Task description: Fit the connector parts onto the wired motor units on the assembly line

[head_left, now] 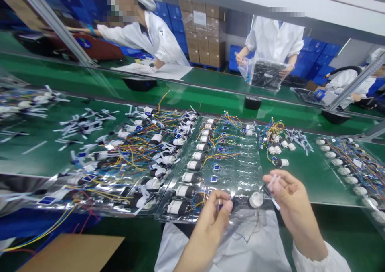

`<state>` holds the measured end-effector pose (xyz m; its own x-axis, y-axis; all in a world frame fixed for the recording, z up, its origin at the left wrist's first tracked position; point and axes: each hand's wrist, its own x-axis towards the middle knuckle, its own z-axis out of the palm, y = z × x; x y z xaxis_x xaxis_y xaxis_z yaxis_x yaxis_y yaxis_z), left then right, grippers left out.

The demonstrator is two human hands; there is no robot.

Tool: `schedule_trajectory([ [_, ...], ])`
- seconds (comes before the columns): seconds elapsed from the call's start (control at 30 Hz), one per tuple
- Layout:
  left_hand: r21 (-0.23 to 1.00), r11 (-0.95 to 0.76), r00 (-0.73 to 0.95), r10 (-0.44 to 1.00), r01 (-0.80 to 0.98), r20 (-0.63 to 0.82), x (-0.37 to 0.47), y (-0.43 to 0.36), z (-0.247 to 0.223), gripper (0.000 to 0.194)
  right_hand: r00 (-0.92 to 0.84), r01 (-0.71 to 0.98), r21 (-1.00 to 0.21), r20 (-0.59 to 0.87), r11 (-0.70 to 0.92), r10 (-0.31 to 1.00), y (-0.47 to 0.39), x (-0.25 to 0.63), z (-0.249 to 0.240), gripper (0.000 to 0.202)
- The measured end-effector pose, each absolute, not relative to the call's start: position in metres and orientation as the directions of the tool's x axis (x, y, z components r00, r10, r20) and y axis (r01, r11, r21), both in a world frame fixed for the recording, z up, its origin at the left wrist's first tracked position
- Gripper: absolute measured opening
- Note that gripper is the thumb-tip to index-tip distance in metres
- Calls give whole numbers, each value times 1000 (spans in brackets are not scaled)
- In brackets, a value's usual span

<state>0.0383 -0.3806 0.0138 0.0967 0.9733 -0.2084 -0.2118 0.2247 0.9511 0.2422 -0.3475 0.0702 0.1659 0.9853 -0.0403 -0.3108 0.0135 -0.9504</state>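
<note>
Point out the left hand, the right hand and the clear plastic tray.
left hand (215, 212), head view, on the knuckles.
right hand (290, 195), head view, on the palm.
clear plastic tray (245, 171), head view, on a bare pocket.

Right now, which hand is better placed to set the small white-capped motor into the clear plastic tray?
Right hand: its fingers hold the small white-capped motor beside the clear plastic tray. Left hand pinches a wire end.

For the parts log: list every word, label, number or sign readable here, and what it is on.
No text can be read.
White sheet on the stacked cardboard boxes: print too small and blurred.
Small blue tags on the wired parts in the clear tray: no legible marking.
Part between the left hand and the right hand: no visible label.
</note>
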Motion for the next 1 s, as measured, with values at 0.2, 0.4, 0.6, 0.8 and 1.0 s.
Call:
schedule_trajectory([
  [0.2, 908, 299, 338, 921, -293, -195, 28, -387, 25, 42, 63, -226, -974, -22, -7, 998, -347, 247, 76, 34],
  [0.4, 882, 357, 265, 922, -307, -281, 29, -396, 22, 48, 150, -62, -982, 166, 177, 975, -351, 249, 68, 25],
  [0.6, 885, 360, 262, 921, -295, -287, 29, -394, 26, 55, 133, -1, -963, 268, 270, 954, -356, 246, 65, 20],
  [0.8, 946, 181, 149, 978, -269, -145, 29, -389, 40, 46, -62, -7, -974, 225, 225, 972, -362, 237, 72, 12],
  [1.0, 940, 137, 99, 989, -313, -111, 37, -391, 41, 26, -155, 217, -936, 247, 277, 956, -366, 220, 78, 8],
])
